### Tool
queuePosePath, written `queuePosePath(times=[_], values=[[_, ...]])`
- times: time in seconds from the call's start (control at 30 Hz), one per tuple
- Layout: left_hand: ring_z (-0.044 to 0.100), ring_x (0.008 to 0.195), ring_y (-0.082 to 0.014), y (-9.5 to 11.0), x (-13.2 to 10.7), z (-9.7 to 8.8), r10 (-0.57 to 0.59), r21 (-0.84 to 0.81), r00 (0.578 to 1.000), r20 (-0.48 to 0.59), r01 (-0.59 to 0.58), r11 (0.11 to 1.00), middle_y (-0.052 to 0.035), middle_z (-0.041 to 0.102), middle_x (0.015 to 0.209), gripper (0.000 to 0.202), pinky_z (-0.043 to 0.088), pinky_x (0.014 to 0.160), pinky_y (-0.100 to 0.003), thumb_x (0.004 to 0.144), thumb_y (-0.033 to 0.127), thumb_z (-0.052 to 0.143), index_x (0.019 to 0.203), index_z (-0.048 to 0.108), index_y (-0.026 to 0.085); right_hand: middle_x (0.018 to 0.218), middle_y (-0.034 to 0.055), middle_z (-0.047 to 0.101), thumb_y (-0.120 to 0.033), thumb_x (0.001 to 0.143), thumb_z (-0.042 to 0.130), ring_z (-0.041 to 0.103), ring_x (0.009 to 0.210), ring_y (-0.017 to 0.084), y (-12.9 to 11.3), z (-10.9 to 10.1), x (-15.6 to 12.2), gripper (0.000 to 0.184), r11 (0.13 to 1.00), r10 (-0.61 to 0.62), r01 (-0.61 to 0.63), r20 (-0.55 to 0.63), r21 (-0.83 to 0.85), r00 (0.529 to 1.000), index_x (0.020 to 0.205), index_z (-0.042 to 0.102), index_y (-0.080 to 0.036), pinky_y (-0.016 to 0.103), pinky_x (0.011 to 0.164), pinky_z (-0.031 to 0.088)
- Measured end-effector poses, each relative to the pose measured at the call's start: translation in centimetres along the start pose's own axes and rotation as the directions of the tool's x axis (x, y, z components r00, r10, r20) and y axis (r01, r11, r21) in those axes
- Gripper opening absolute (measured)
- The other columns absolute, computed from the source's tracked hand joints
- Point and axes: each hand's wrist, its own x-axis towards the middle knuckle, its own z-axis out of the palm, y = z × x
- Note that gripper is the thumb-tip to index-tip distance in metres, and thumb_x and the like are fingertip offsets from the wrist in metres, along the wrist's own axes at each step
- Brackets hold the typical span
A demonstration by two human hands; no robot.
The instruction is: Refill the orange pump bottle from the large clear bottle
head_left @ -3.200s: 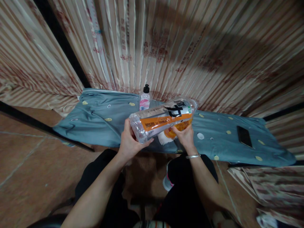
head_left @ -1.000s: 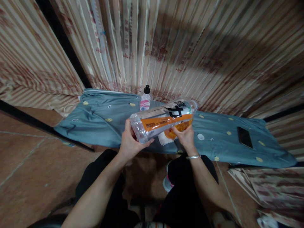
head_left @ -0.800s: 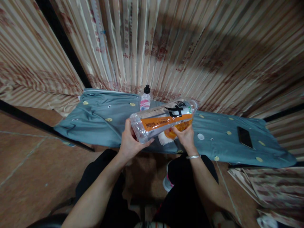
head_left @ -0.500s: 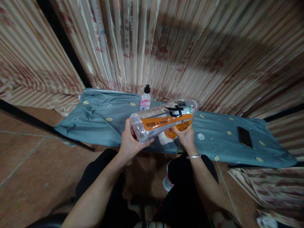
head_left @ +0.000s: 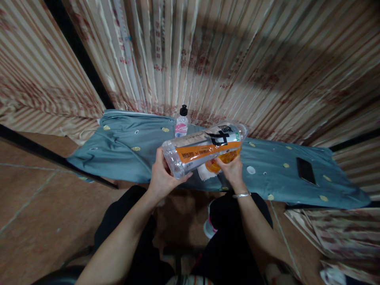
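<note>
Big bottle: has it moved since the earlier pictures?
No: against the phone lying on the cloth, the big bottle in the left hand shows no visible shift in any direction.

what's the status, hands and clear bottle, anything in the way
Left hand gripping tilted clear bottle. Right hand holding orange container, partly hidden. Black-capped bottle stands behind.

Pleated beige curtain [head_left: 222,47] with reddish floral prints is filling the background, a slanting black pole [head_left: 80,55] standing before it at left. A long, narrow table, draped in wrinkled blue-grey cloth [head_left: 127,166] with yellow patterns, is running along its foot. Brown floor [head_left: 35,202] crossed by pale lines is showing below. Dim light is leaving a broad shadow [head_left: 267,43] on the upper right folds.
</note>
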Motion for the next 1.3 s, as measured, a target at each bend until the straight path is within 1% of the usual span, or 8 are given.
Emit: queuePosePath(times=[0.23, 0.43, 0.67, 0.8, 0.9, 1.03, 1.17, 1.3], values=[[0.083, 0.109, -0.0315, -0.02, 0.05, -0.18, -0.014, 0.043, 1.000, 0.020, 0.013, 0.999, -0.0108, 0.080, 0.121, 0.087, 0.070, 0.095, -0.044, 0.066, 0.049, 0.102, 0.131, 0.052, 0.023, 0.123, 0.0238, 0.079, -0.078, 0.058, 0.088, 0.075, 0.119, 0.045, -0.40, -0.12, -0.12, 0.095, 1.000, 0.000, 0.000, 0.000, 0.026, 1.000, 0.126, 0.062, -0.017, 0.059, 0.103, 0.060], [0.083, 0.107, -0.0310, -0.06, 0.01, -0.04, -0.010, -0.014, 0.999, 0.031, 0.010, 1.000, -0.0083, 0.080, 0.119, 0.084, 0.071, 0.091, -0.046, 0.069, 0.056, 0.100, 0.130, 0.051, 0.026, 0.121, 0.0232, 0.079, -0.079, 0.058, 0.088, 0.075, 0.117, 0.044, -0.13, 0.02, -0.06, 0.095, 1.000, -0.008, 0.009, -0.005, 0.030, 1.000, 0.125, 0.061, -0.017, 0.058, 0.102, 0.060], [0.084, 0.106, -0.0306, -0.27, 0.00, -0.01, -0.004, 0.027, 1.000, 0.014, 0.003, 1.000, -0.0092, 0.080, 0.119, 0.087, 0.070, 0.093, -0.043, 0.066, 0.050, 0.102, 0.131, 0.052, 0.022, 0.121, 0.0241, 0.079, -0.080, 0.058, 0.087, 0.075, 0.118, 0.045, -0.32, -0.01, -0.18, 0.100, 0.999, 0.001, -0.001, 0.001, 0.032, 1.000, 0.130, 0.061, -0.015, 0.058, 0.101, 0.061], [0.084, 0.104, -0.0307, -0.39, -0.02, -0.11, 0.044, 0.057, 0.999, 0.016, -0.045, 0.997, -0.0092, 0.080, 0.117, 0.084, 0.070, 0.093, -0.045, 0.069, 0.050, 0.102, 0.132, 0.052, 0.023, 0.123, 0.0245, 0.079, -0.079, 0.059, 0.087, 0.075, 0.119, 0.045, -0.35, -0.05, -0.18, 0.098, 0.999, -0.001, 0.001, 0.005, 0.032, 1.000, 0.129, 0.061, -0.016, 0.058, 0.101, 0.061], [0.084, 0.104, -0.0297, -0.37, 0.00, -0.10, 0.076, 0.047, 0.997, 0.013, -0.077, 0.996, -0.0090, 0.080, 0.118, 0.082, 0.071, 0.091, -0.043, 0.071, 0.050, 0.100, 0.132, 0.051, 0.024, 0.122, 0.0236, 0.079, -0.079, 0.059, 0.087, 0.075, 0.118, 0.045, -0.28, -0.03, -0.15, 0.096, 0.999, 0.004, -0.004, 0.007, 0.033, 1.000, 0.127, 0.061, -0.017, 0.057, 0.100, 0.061], [0.084, 0.103, -0.0285, -0.11, 0.07, 0.01, 0.042, 0.035, 0.999, 0.005, -0.042, 0.998, -0.0079, 0.080, 0.116, 0.082, 0.071, 0.088, -0.039, 0.070, 0.051, 0.100, 0.129, 0.052, 0.023, 0.120, 0.0230, 0.080, -0.078, 0.057, 0.088, 0.076, 0.117, 0.044, -0.22, -0.06, -0.09, 0.095, 1.000, 0.006, -0.006, 0.009, 0.025, 1.000, 0.125, 0.062, -0.017, 0.057, 0.099, 0.061], [0.084, 0.104, -0.0291, 0.17, 0.16, 0.04, 0.013, 0.007, 1.000, 0.001, -0.013, 1.000, -0.0088, 0.080, 0.116, 0.085, 0.071, 0.089, -0.040, 0.068, 0.054, 0.101, 0.130, 0.052, 0.022, 0.121, 0.0235, 0.080, -0.076, 0.057, 0.090, 0.076, 0.118, 0.045, -0.20, -0.05, -0.05, 0.096, 1.000, 0.003, -0.003, -0.005, 0.017, 1.000, 0.127, 0.063, -0.016, 0.058, 0.101, 0.061], [0.084, 0.105, -0.0294, 0.18, 0.20, -0.03, 0.027, 0.001, 1.000, 0.013, -0.027, 1.000, -0.0089, 0.080, 0.117, 0.085, 0.071, 0.088, -0.042, 0.069, 0.058, 0.100, 0.131, 0.052, 0.024, 0.122, 0.0241, 0.080, -0.076, 0.057, 0.089, 0.076, 0.119, 0.045, -0.11, 0.03, -0.05, 0.096, 1.000, -0.002, 0.002, -0.008, 0.024, 1.000, 0.128, 0.063, -0.015, 0.058, 0.102, 0.061]])
